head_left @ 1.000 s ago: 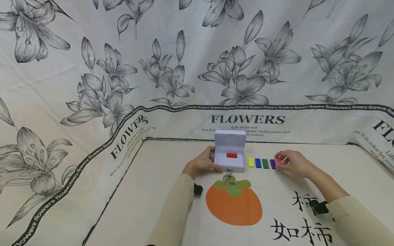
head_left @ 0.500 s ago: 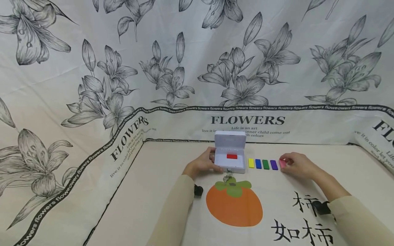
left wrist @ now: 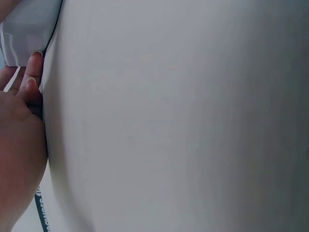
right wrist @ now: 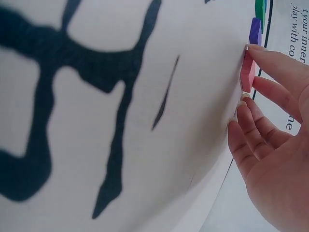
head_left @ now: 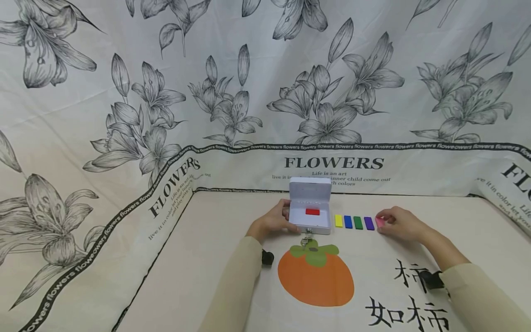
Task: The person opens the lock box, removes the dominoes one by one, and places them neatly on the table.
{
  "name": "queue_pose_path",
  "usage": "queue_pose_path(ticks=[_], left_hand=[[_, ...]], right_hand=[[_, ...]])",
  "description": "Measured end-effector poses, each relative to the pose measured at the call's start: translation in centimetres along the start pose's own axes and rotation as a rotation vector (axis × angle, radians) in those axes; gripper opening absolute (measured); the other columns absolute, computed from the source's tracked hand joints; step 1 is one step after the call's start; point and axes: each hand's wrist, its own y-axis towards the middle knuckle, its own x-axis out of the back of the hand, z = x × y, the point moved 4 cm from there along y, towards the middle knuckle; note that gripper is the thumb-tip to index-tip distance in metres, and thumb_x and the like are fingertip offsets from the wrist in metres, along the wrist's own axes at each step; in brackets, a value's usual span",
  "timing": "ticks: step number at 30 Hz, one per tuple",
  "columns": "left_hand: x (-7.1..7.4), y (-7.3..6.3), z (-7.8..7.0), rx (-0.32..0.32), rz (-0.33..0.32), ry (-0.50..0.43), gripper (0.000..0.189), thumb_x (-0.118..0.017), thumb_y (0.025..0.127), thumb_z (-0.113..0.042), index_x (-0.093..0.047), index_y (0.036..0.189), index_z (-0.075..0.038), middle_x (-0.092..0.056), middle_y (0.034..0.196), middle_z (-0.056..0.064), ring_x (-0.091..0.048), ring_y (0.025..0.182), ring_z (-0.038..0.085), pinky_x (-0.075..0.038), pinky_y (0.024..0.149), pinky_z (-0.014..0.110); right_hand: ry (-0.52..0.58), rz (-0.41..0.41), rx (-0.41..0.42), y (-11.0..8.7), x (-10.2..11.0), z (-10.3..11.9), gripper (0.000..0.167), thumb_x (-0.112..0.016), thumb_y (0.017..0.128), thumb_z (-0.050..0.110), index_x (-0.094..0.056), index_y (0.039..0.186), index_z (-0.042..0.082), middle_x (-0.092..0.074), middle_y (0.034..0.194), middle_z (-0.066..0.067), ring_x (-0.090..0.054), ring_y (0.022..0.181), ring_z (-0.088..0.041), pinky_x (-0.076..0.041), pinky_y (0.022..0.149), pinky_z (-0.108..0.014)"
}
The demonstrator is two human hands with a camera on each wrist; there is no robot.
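My left hand [head_left: 271, 220] holds the left side of a small white box [head_left: 310, 190], its lid standing up at the back. A red block [head_left: 312, 212] lies inside. To the box's right, a yellow block [head_left: 339, 221], a blue block [head_left: 348, 222], a green block [head_left: 358, 222] and a purple block [head_left: 368, 223] lie in a row. At the row's right end my right hand [head_left: 402, 224] pinches a pink block [right wrist: 247, 75] between thumb and index finger, down at the cloth beside the purple one. The other fingers reach out along the cloth in the right wrist view.
Keys [head_left: 307, 237] hang at the box's front. The tablecloth bears a printed orange persimmon [head_left: 315, 279] and black characters [head_left: 408, 313]. Behind the box rises a white flower-print curtain [head_left: 232, 166].
My right hand has carried the pink block from overlapping the purple one to the row's right end, then slightly back left. The left hand stays on the box.
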Motion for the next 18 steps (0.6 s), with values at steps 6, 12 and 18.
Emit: queue_pose_path(ticks=[6, 12, 18], left_hand=[[0.1, 0.0, 0.1, 0.004, -0.014, 0.003, 0.098, -0.095, 0.07, -0.01, -0.037, 0.149, -0.015, -0.058, 0.11, 0.008, -0.052, 0.1, 0.019, -0.043, 0.09, 0.033], [0.0, -0.2, -0.1, 0.011, -0.011, 0.012, 0.099, -0.094, 0.07, -0.01, -0.036, 0.15, -0.013, -0.058, 0.107, 0.008, -0.051, 0.099, 0.02, -0.042, 0.091, 0.033], [0.0, -0.3, -0.2, 0.015, -0.014, 0.016, 0.098, -0.094, 0.071, -0.011, -0.037, 0.149, -0.015, -0.058, 0.109, 0.008, -0.052, 0.101, 0.02, -0.042, 0.092, 0.034]], right_hand=[[-0.018, -0.011, 0.007, -0.2, 0.0, 0.1, 0.055, -0.079, 0.089, 0.019, -0.059, 0.13, -0.013, -0.066, 0.108, -0.022, -0.059, 0.093, -0.032, -0.05, 0.082, -0.05], [-0.059, -0.023, 0.008, -0.8, 0.6, 0.6, 0.058, -0.078, 0.089, 0.02, -0.057, 0.131, -0.014, -0.063, 0.111, -0.028, -0.061, 0.099, -0.042, -0.051, 0.085, -0.058], [-0.051, -0.051, 0.026, -1.2, 1.5, 1.7, 0.062, -0.076, 0.091, 0.024, -0.053, 0.135, -0.014, -0.059, 0.119, -0.031, -0.058, 0.105, -0.044, -0.05, 0.086, -0.059]])
